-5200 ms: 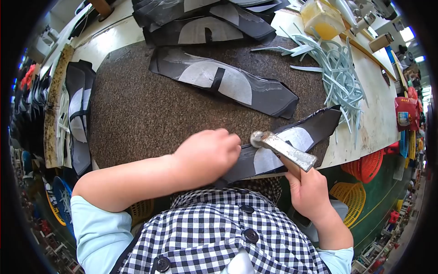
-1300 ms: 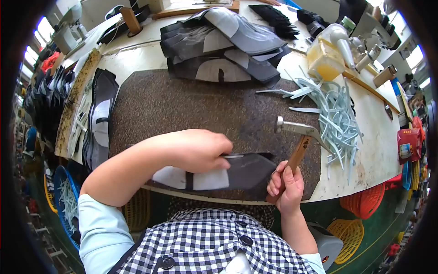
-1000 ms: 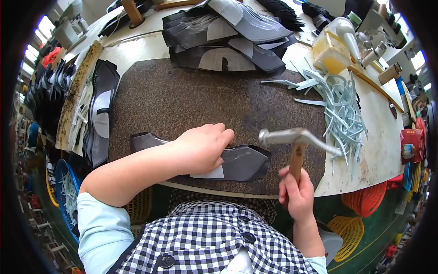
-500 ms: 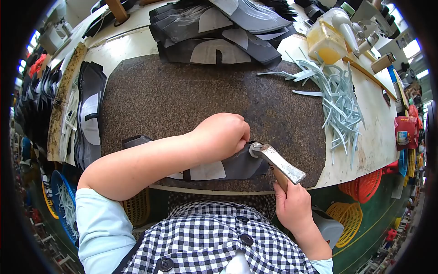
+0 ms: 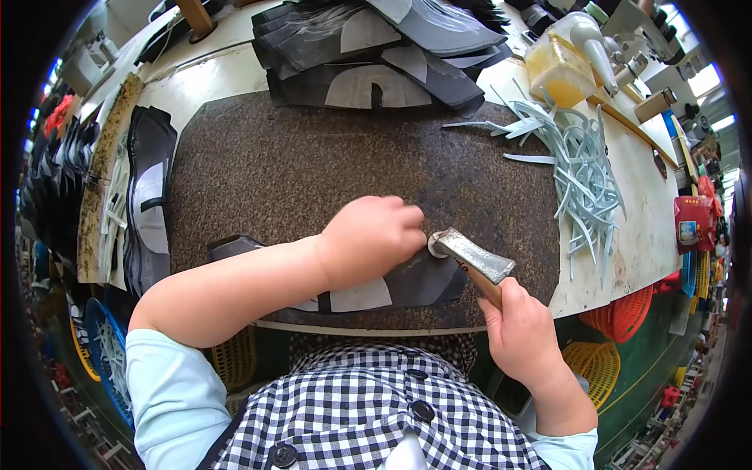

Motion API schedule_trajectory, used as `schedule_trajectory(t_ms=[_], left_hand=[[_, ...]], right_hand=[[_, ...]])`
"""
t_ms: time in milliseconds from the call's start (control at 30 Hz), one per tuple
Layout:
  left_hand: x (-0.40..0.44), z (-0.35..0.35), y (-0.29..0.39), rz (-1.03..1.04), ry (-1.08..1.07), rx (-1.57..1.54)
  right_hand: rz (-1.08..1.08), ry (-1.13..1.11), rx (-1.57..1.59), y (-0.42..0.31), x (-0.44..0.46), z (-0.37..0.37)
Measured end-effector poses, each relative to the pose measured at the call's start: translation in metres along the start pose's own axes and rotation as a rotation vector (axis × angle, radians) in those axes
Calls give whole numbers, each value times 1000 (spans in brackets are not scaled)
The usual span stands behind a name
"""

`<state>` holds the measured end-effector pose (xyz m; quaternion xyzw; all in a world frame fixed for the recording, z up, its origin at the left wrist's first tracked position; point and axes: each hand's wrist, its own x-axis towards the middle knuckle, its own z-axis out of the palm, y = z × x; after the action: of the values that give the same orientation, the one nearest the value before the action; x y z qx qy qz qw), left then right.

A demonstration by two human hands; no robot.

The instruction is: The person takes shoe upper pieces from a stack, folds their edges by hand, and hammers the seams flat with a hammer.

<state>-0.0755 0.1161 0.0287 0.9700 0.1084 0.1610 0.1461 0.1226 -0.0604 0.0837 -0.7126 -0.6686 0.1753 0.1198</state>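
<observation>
My left hand [image 5: 373, 241] is closed over the upper edge of a dark grey shoe piece [image 5: 427, 283] with a white patch; its fingertips are hidden, so what they pinch cannot be made out. The piece lies at the mat's front edge, partly under my forearm. My right hand [image 5: 523, 333] is wrapped round the wooden handle of a hammer [image 5: 478, 257]. The hammer's round face is down at the piece's upper edge, just right of my left fingers. All of this is on a brown rough mat [image 5: 298, 157].
Stacked dark pieces [image 5: 376, 86] lie at the back. More pieces [image 5: 149, 204] stand at the left edge. Pale blue strips [image 5: 583, 172] are heaped at the right, below a yellowish container [image 5: 560, 66]. Baskets, one red [image 5: 623, 313] and one yellow [image 5: 595, 368], are below the table's right side.
Earlier, a piece lay mid-mat and another under the hammer; now one piece is at the front edge. My left hand has moved right along it, and the hammer has come down from its raised position.
</observation>
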Motion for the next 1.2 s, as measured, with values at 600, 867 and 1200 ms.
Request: schedule_trajectory(t_ms=[600,867,1200], left_hand=[[-17,11,21,-264,125,-63],[-17,7,41,-283,69,205],[-27,14,55,-197,45,329]], right_hand=[[-23,8,1,7,2,9],[10,-53,51,9,5,3],[-136,147,56,10,5,20]])
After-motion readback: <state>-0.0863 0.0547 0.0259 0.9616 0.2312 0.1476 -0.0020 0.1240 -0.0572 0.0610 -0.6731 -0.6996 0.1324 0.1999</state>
